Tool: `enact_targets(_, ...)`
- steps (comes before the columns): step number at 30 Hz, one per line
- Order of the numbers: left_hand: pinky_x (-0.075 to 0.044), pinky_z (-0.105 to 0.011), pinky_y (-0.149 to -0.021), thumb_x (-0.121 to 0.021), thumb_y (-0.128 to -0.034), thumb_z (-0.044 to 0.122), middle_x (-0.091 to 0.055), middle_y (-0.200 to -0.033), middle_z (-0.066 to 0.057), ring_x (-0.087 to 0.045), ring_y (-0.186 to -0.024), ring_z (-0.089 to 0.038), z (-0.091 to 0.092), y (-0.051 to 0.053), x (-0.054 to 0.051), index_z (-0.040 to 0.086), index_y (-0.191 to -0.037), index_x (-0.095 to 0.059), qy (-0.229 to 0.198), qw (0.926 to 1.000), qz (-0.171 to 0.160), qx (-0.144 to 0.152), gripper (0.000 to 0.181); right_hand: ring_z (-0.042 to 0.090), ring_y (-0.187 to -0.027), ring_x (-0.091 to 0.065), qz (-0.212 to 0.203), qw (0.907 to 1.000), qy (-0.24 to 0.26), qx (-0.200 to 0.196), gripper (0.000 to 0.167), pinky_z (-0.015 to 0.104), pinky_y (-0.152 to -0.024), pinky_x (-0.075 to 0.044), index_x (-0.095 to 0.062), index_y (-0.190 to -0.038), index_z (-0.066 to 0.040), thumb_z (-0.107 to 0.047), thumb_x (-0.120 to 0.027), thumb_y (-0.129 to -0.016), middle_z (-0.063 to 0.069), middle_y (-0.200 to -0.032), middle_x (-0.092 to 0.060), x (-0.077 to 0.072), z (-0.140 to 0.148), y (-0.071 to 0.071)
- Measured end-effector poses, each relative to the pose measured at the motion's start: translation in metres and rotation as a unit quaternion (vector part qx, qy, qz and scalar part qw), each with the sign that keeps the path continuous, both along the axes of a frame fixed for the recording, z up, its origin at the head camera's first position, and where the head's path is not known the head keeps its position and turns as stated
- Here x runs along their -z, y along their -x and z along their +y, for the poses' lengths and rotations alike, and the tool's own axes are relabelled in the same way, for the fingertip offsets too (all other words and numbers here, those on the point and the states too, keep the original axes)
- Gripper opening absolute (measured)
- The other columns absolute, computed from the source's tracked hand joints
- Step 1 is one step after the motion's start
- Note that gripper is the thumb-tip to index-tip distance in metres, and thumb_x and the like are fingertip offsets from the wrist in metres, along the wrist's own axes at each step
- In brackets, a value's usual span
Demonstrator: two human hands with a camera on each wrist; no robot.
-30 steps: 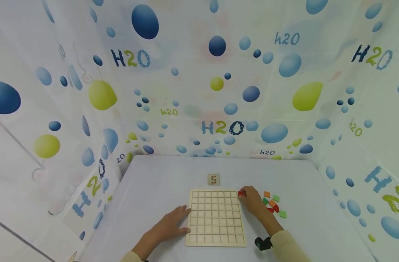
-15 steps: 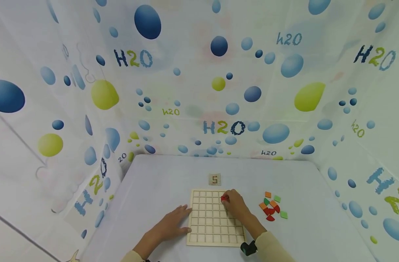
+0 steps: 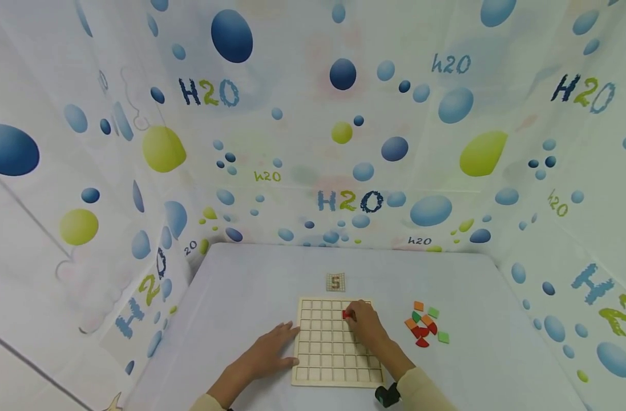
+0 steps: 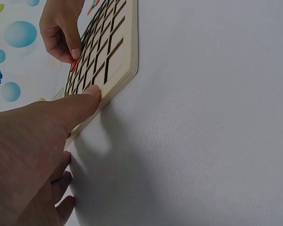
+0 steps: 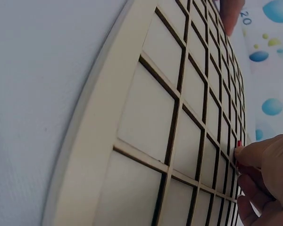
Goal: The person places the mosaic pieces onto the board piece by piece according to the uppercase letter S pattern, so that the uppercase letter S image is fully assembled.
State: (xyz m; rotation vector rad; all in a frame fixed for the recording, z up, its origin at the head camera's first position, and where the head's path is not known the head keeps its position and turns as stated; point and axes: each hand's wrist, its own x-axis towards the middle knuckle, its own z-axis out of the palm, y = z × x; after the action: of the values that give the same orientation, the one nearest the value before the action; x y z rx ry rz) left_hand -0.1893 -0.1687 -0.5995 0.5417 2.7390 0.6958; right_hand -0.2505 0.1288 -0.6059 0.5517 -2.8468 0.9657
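A square wooden grid board [image 3: 311, 383] lies flat on the white table. My right hand [image 3: 365, 325] is over its upper right part and pinches a small red tile [image 3: 346, 314] between thumb and fingertips. In the right wrist view the red tile [image 5: 239, 144] is mostly covered by the fingers, at the far rows of cells. Whether it touches the bottom of a cell I cannot tell. My left hand [image 3: 269, 351] rests against the board's left edge with the fingers spread. In the left wrist view its thumb [image 4: 87, 101] touches the rim.
Several loose red, orange and green tiles [image 3: 422, 331] lie in a cluster right of the board. Behind the board is a small card [image 3: 335, 282] with an S-like figure. A patterned curtain [image 3: 313, 142] surrounds the table on the far side and flanks.
My right hand has carried the red tile leftward from beside the board's upper right corner to over its second row of cells. The left hand has stayed in place.
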Motion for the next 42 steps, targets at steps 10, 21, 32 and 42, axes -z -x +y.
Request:
enact_targets(10,-0.035,-0.068,-0.12,-0.075,-0.0941,0.051,-0.041,-0.166,-0.02,-0.037,-0.153,-0.046,-0.001,-0.002,-0.004,0.013,-0.158,-0.048,-0.012,0.9999,0.003,0.006,0.079,0.027,-0.094,-0.064,-0.008,0.9995,0.026,0.017,0.006,0.06,-0.087,-0.051,-0.073,-0.102,-0.008,-0.006,-0.068,-0.101,0.008,-0.105,-0.063,-0.002,0.015,0.003)
enact_targets(21,-0.035,-0.068,-0.12,-0.074,-0.0942,0.052,-0.041,-0.166,-0.018,-0.038,-0.153,-0.044,-0.001,-0.002,-0.002,0.015,-0.158,-0.049,-0.009,0.9999,0.005,0.005,0.078,0.038,-0.099,-0.066,-0.028,0.9937,0.017,0.107,0.019,0.054,-0.087,-0.058,-0.068,-0.115,0.005,-0.001,-0.069,-0.097,0.024,-0.11,-0.063,-0.016,0.119,0.027)
enact_targets(32,-0.035,-0.068,-0.119,-0.075,-0.0939,0.052,-0.042,-0.166,-0.019,-0.038,-0.153,-0.046,-0.001,-0.003,0.0,0.015,-0.158,-0.048,-0.013,0.9999,0.007,-0.001,0.079,0.044,-0.105,-0.058,-0.127,0.9727,-0.116,0.156,0.028,0.067,-0.085,-0.051,-0.067,-0.123,-0.003,-0.014,-0.07,-0.097,0.024,-0.116,-0.063,-0.018,0.175,0.028)
enact_targets(42,-0.036,-0.067,-0.12,-0.073,-0.0943,0.054,-0.042,-0.166,-0.017,-0.038,-0.153,-0.044,-0.003,-0.003,0.002,0.016,-0.159,-0.048,-0.011,0.9999,0.008,0.003,0.079,0.042,-0.104,-0.058,-0.13,0.9728,-0.094,0.167,0.027,0.064,-0.085,-0.048,-0.066,-0.121,-0.002,-0.014,-0.071,-0.097,0.021,-0.112,-0.063,-0.011,0.18,0.03)
